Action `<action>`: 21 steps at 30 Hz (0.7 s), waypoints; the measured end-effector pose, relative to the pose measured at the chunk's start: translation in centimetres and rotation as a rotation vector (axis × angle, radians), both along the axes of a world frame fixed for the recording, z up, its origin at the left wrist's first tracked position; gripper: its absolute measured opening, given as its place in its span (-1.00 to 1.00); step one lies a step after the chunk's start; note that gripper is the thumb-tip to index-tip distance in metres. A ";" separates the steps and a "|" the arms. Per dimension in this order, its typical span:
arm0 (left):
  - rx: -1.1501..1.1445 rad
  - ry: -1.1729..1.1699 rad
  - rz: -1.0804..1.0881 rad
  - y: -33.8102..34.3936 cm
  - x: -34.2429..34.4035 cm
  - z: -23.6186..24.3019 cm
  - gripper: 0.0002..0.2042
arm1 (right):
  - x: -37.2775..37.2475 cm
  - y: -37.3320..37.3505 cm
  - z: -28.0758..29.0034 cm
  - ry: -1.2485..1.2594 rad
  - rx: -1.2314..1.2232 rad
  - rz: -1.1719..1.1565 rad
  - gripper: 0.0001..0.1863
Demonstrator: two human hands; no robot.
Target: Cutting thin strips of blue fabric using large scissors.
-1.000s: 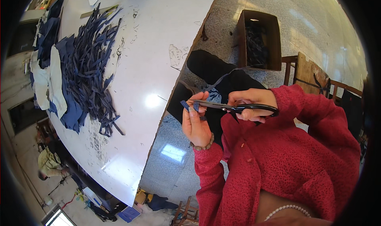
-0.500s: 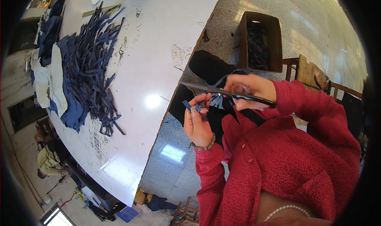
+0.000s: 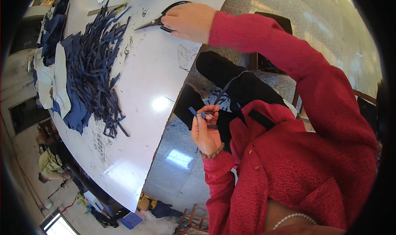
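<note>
Apparently against slipping, the left hand (image 3: 205,133) pinches blue strips (image 3: 192,111) closely; at eleven o'clock the right hand (image 3: 188,23) half-curls over scissors (image 3: 157,22), grip unclear

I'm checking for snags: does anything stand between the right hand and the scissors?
Nothing visible does. The right hand is at the scissors, apparently touching them, over the white table.

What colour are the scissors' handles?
The scissors' handles are black, best seen in the head view.
</note>
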State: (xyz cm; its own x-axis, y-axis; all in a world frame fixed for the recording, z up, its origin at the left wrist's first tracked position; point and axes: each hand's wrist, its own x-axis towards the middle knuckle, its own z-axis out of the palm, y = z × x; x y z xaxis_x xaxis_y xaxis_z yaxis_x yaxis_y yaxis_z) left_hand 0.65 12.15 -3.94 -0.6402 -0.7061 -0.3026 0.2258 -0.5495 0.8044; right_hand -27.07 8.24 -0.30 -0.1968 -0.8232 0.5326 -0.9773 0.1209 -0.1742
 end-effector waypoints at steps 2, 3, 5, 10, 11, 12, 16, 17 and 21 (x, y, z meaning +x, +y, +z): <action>0.011 0.042 -0.023 0.0 0.1 0.0 -0.75 | 2.9 4.4 -1.1 -0.515 0.129 0.275 -0.79; 0.018 0.039 -0.031 -0.1 0.1 0.0 -0.75 | 5.0 6.2 -1.8 -0.777 0.108 0.426 -0.76; 0.067 0.072 -0.050 -0.2 0.1 0.0 -0.75 | 9.2 8.5 -3.3 -1.238 0.078 0.527 -0.71; 0.066 -0.080 -0.071 -0.7 0.6 0.0 -0.76 | 10.8 12.3 -4.6 -1.588 0.501 0.370 -0.72; 0.038 -0.186 -0.047 -0.7 0.6 -0.1 -0.75 | 10.8 12.4 -4.4 -1.596 0.476 0.397 -0.72; 0.046 -0.184 -0.079 -0.5 0.5 -0.5 -0.75 | 10.8 12.5 -4.2 -1.632 0.433 0.323 -0.76; -0.698 -0.628 0.043 0.4 0.1 -1.9 -0.78 | 12.4 12.4 -3.6 -1.599 0.212 0.236 -0.81; -0.863 -0.694 0.055 0.6 0.0 -2.2 -0.79 | 12.9 12.3 -3.5 -1.603 0.215 0.240 -0.81; -0.410 -0.548 0.190 1.7 -0.5 -2.7 -0.81 | 14.8 12.0 -3.5 -1.753 0.136 0.113 -0.83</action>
State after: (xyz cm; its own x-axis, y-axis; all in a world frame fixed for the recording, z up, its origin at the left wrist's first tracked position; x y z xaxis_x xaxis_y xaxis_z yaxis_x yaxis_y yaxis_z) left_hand 0.17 13.85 -6.66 -0.3264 -0.9162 -0.2323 -0.2088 -0.1698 0.9631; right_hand -12.26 20.25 -3.78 -0.3545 -0.8884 -0.2916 0.3289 0.1734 -0.9283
